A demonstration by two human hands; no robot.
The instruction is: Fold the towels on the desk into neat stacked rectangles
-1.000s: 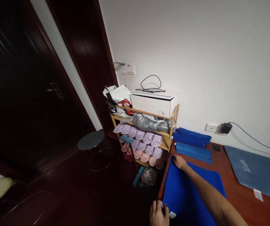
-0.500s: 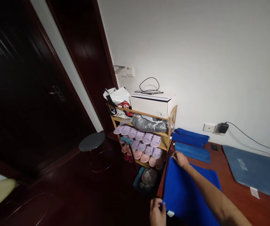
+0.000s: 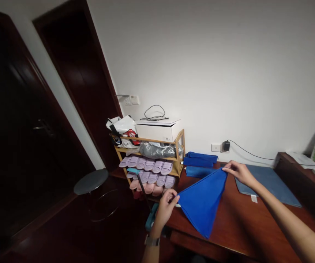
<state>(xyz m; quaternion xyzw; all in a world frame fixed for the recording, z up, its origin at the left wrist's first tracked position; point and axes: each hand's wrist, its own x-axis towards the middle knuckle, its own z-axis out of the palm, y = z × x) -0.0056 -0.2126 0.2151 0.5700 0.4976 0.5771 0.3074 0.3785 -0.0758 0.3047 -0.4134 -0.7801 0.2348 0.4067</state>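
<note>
A bright blue cloth (image 3: 205, 201) hangs stretched between my two hands over the front of the reddish-brown table (image 3: 236, 230), its lower corner pointing down. My left hand (image 3: 168, 202) pinches its left corner, where a bit of white label shows. At the upper right corner my right hand (image 3: 236, 171) grips the fabric between thumb and fingers. Behind it, a folded dark blue cloth (image 3: 199, 160) and a flat lighter blue cloth (image 3: 198, 171) lie by the wall. A grey-blue cloth (image 3: 267, 184) with a white tag is spread out on the right.
Left of the table stands a wooden shoe rack (image 3: 179, 153) with rows of slippers, a white box (image 3: 157, 130) and a bag (image 3: 124, 128). A round stool (image 3: 91, 181) is farther left. A plugged-in black adapter (image 3: 225, 146) trails its cable along the wall.
Both hands have lifted the blue cloth off the table and stretched it between them. My right hand moved right, my left hand rose. The view has shifted to the right.
</note>
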